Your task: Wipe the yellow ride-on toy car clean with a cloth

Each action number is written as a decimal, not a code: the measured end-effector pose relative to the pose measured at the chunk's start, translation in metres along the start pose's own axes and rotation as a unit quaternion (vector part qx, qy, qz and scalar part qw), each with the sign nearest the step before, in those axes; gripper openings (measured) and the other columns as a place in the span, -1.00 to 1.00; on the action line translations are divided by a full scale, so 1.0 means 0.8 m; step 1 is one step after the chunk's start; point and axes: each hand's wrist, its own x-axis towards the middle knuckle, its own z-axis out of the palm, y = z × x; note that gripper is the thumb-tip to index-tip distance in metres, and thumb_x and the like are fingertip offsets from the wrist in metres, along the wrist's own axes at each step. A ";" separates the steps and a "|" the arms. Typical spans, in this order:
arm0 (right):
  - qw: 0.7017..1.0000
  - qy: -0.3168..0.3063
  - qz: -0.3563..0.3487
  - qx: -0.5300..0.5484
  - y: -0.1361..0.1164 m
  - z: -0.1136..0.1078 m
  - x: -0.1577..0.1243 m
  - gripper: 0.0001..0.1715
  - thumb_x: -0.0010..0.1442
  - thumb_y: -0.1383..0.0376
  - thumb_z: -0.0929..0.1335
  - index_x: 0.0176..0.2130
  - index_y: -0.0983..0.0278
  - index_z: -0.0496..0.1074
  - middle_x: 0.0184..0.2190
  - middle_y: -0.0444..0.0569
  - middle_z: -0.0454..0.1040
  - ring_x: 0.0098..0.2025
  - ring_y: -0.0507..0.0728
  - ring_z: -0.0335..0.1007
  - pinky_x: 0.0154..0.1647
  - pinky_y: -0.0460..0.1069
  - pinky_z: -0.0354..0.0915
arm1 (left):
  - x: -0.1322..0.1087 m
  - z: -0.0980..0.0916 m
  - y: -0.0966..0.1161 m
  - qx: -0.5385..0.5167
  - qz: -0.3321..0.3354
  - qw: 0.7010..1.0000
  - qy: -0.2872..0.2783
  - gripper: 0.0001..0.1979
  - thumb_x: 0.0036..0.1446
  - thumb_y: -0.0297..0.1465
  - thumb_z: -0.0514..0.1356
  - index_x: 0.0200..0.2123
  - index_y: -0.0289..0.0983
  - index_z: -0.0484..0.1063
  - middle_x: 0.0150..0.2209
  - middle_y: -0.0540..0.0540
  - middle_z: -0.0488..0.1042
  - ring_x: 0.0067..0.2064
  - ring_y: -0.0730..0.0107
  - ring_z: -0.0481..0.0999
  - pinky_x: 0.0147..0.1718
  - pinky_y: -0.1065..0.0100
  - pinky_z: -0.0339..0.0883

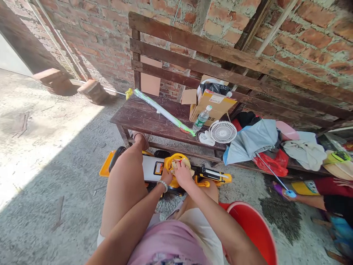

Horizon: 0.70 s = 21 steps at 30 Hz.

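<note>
A yellow ride-on toy vehicle (pixel 150 167) with a pale seat stands between my legs, in front of the bench. My left hand (pixel 167 177), with a beaded bracelet at the wrist, is closed at the lower left of its yellow steering wheel (pixel 168 161). Over the middle of the wheel, my right hand (pixel 183 173) presses a crumpled pale yellowish cloth (pixel 188 163), with its fingers bent onto it. A small red patch shows by the right fingertips. The undersides of both hands are hidden.
On the wooden bench (pixel 124 114) are a wrapped tube (pixel 162 110), a water bottle (pixel 202 118), an open carton (pixel 213 106), a white fan (pixel 223 131), and a folded umbrella (pixel 250 138) among clothes. A red bucket (pixel 252 224) stands at my right. Another person's arm (pixel 309 200) reaches in from the right.
</note>
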 end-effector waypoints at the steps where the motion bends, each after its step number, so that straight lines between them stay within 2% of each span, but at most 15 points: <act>1: 1.000 0.000 -0.007 0.005 0.003 0.002 -0.005 -0.45 0.51 0.39 0.15 0.25 0.31 0.56 0.28 0.26 0.43 0.24 0.37 0.24 0.19 0.20 0.35 | -0.005 0.006 -0.012 0.020 -0.008 1.000 0.019 -0.61 0.43 -0.17 0.29 0.21 -0.21 0.49 0.17 -0.19 0.55 0.04 0.24 0.61 0.01 0.10 0.62; 4: 1.000 0.002 0.003 0.014 0.013 0.012 -0.019 -0.44 0.53 0.36 0.13 0.27 0.27 0.55 0.29 0.23 0.43 0.26 0.37 0.24 0.21 0.21 0.34 | -0.008 0.013 -0.029 0.063 -0.016 0.997 0.051 -0.64 0.38 -0.22 0.34 0.13 -0.22 0.42 0.03 -0.24 0.58 -0.14 0.23 0.66 -0.23 0.25 0.62; 6: 1.000 0.004 0.027 0.014 0.017 0.020 -0.024 -0.41 0.55 0.35 0.11 0.34 0.24 0.48 0.32 0.21 0.40 0.27 0.34 0.23 0.23 0.20 0.33 | -0.004 0.011 -0.030 0.077 -0.012 0.995 0.057 -0.62 0.32 -0.21 0.39 0.08 -0.18 0.38 -0.05 -0.24 0.59 -0.21 0.21 0.67 -0.31 0.28 0.60; 9: 0.997 0.011 0.076 0.022 0.020 0.029 -0.022 -0.38 0.55 0.36 0.08 0.41 0.26 0.39 0.31 0.21 0.40 0.27 0.32 0.23 0.23 0.18 0.31 | 0.002 0.007 -0.030 0.086 -0.008 0.995 0.057 -0.60 0.28 -0.19 0.42 0.04 -0.15 0.35 -0.13 -0.19 0.60 -0.25 0.17 0.69 -0.29 0.25 0.62; 11: 0.994 0.015 0.107 0.030 0.021 0.030 -0.014 -0.38 0.56 0.35 0.07 0.39 0.26 0.42 0.29 0.22 0.42 0.26 0.31 0.23 0.20 0.16 0.32 | 0.004 0.006 -0.032 0.090 -0.006 0.994 0.056 -0.60 0.27 -0.17 0.41 0.04 -0.14 0.35 -0.16 -0.18 0.61 -0.26 0.14 0.70 -0.25 0.21 0.63; 16: 0.990 -0.001 0.128 0.051 0.024 0.011 0.017 -0.47 0.50 0.39 0.17 0.26 0.28 0.53 0.28 0.26 0.40 0.25 0.33 0.27 0.12 0.14 0.37 | 0.005 0.005 -0.036 0.099 -0.003 0.994 0.056 -0.56 0.26 -0.16 0.42 0.07 -0.16 0.36 -0.14 -0.21 0.61 -0.25 0.12 0.71 -0.24 0.17 0.66; 19: 0.990 -0.014 0.125 0.061 0.018 -0.006 0.031 -0.51 0.42 0.43 0.27 0.24 0.29 0.54 0.29 0.24 0.38 0.27 0.33 0.28 0.14 0.14 0.38 | 0.007 0.004 -0.037 0.099 0.003 0.994 0.052 -0.60 0.29 -0.22 0.39 0.07 -0.19 0.35 -0.09 -0.25 0.59 -0.25 0.16 0.69 -0.25 0.17 0.66; 21: 0.992 -0.010 0.108 0.056 0.011 -0.013 0.035 -0.53 0.44 0.42 0.26 0.22 0.28 0.56 0.31 0.22 0.38 0.29 0.33 0.27 0.17 0.13 0.38 | 0.008 0.004 -0.038 0.096 0.010 0.994 0.049 -0.62 0.30 -0.25 0.38 0.06 -0.21 0.34 -0.09 -0.26 0.58 -0.26 0.19 0.67 -0.26 0.18 0.66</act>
